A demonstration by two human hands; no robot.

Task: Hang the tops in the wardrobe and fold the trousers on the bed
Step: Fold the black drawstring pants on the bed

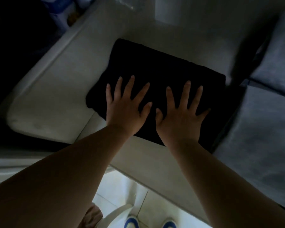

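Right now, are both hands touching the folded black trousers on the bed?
Touching. The head view shows the left hand and right hand lying flat, fingers spread, on the trousers.

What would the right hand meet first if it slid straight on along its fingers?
The right hand lies flat on the folded black garment, fingers pointing up-frame. Sliding on, it would cross the rest of the garment, then bare white mattress; nothing else shows in that line.

Matt blk cloth trousers [155,76]
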